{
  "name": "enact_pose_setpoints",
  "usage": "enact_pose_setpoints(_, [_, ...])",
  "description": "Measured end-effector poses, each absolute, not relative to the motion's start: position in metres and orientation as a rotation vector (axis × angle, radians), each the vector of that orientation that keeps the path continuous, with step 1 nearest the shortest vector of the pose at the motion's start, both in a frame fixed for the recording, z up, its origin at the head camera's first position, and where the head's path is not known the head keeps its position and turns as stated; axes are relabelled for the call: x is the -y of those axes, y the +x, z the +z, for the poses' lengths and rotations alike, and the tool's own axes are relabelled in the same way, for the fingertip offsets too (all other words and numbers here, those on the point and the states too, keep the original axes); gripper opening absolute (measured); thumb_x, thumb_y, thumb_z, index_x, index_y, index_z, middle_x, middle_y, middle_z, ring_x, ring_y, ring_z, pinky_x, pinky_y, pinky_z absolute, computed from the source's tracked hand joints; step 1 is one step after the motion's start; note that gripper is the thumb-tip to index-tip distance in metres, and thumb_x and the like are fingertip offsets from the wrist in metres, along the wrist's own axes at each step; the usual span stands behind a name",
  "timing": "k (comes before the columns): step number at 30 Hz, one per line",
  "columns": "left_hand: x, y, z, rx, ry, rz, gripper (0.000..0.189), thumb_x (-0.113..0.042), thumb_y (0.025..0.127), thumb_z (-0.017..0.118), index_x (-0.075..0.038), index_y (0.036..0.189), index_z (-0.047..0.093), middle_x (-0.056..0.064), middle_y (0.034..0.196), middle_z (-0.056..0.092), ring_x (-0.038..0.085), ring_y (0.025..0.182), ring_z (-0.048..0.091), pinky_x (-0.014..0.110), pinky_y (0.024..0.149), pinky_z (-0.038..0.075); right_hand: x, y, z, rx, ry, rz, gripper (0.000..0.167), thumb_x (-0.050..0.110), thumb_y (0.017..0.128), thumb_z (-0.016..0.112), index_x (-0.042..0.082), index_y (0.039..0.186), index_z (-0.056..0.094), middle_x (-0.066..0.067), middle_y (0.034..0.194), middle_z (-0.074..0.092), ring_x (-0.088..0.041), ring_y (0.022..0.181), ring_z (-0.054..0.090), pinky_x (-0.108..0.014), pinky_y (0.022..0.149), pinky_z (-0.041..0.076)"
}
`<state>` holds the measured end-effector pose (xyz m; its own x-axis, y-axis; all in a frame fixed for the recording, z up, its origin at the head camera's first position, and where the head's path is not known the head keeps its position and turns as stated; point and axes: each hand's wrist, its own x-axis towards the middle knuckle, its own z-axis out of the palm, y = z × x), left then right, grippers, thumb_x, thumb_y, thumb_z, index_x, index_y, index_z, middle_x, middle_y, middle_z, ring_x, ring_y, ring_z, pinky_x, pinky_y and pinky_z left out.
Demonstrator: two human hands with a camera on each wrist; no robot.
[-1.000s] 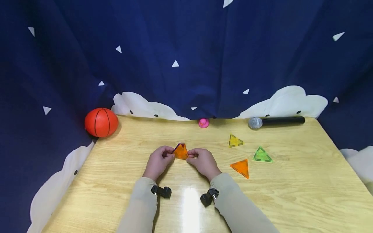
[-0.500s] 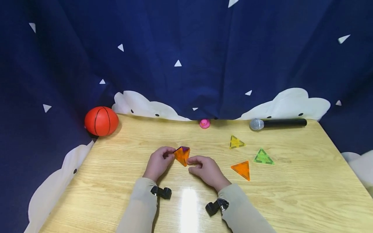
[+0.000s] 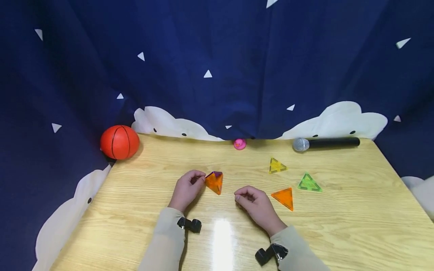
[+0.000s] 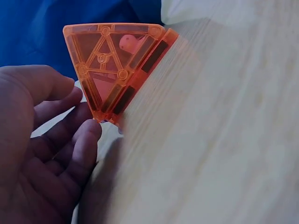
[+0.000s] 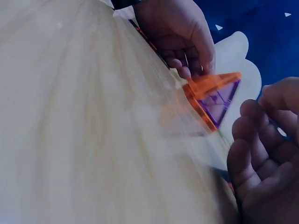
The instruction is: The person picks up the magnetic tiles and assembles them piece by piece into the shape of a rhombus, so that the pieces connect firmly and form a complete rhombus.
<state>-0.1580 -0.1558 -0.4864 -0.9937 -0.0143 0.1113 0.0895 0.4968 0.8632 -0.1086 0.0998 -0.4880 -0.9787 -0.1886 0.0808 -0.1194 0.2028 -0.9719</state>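
Note:
A small pyramid of orange and purple triangular magnetic tiles stands mid-table; the left wrist view shows its orange face, the right wrist view its purple side. With curled fingertips, my left hand pinches the pyramid's left corner. To the right and nearer me, apart from the pyramid, my right hand has loosely curled fingers and holds nothing. Just right of it lies a flat orange triangular tile. Farther back lie a green triangular tile and a yellow one.
At the table's back left sits a red ball with black lines. A pink toy duck is at the back edge, and a black microphone lies at the back right. Behind the wooden table hangs a dark blue curtain.
My right hand has let go of the tile pyramid and moved right and nearer me. The pyramid has turned, bringing its purple side into view; my left hand has stayed at its corner.

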Motion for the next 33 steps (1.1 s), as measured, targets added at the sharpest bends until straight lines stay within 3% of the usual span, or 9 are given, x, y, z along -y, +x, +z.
enact_pose_setpoints(7, [0.143,-0.156,-0.471,2.520,-0.206,-1.512,0.007,-0.012,0.095,0.067,-0.010,0.100,0.071,0.001,0.096,0.068,0.016,0.084,0.062,0.032,0.074,0.052,-0.144,-0.097,-0.477,-2.439,-0.254,-2.183,0.012,0.001,0.096,0.064,-0.011,0.101,0.066,-0.025,0.074,0.062,-0.028,0.058,0.059,-0.033,0.052,0.051])
enact_pose_setpoints(13, [0.119,-0.151,-0.459,2.411,-0.390,-1.554,0.006,-0.010,0.096,0.066,-0.007,0.098,0.071,-0.001,0.097,0.067,0.017,0.083,0.061,0.031,0.072,0.053,-0.178,-0.105,-0.467,-2.680,-0.096,-2.132,0.013,0.004,0.096,0.066,-0.006,0.104,0.068,-0.008,0.078,0.067,-0.013,0.064,0.060,-0.025,0.055,0.050])
enact_pose_setpoints(22, [0.080,-0.140,-0.449,2.287,-0.563,-1.575,0.008,-0.007,0.094,0.067,-0.014,0.096,0.071,-0.003,0.089,0.065,0.016,0.077,0.060,0.031,0.066,0.051,-0.221,-0.115,-0.457,-2.908,0.014,-1.998,0.013,0.009,0.096,0.068,-0.002,0.103,0.070,-0.002,0.081,0.068,-0.016,0.068,0.060,-0.019,0.059,0.049])
enact_pose_setpoints(31, [0.039,-0.131,-0.461,2.391,-0.675,-1.563,0.005,-0.009,0.095,0.067,-0.012,0.099,0.069,-0.004,0.094,0.065,0.008,0.081,0.057,0.024,0.069,0.051,-0.259,-0.118,-0.456,-3.078,0.272,-1.775,0.018,0.017,0.095,0.069,0.002,0.105,0.073,0.023,0.087,0.064,-0.001,0.076,0.057,-0.011,0.067,0.044])
enact_pose_setpoints(33, [0.029,-0.129,-0.464,2.417,-0.680,-1.600,0.005,-0.011,0.095,0.067,-0.012,0.100,0.068,-0.005,0.095,0.064,0.008,0.080,0.056,0.024,0.070,0.051,-0.265,-0.118,-0.457,-3.093,0.312,-1.717,0.021,0.019,0.095,0.069,0.003,0.108,0.072,0.020,0.090,0.064,0.001,0.078,0.057,-0.010,0.069,0.044])
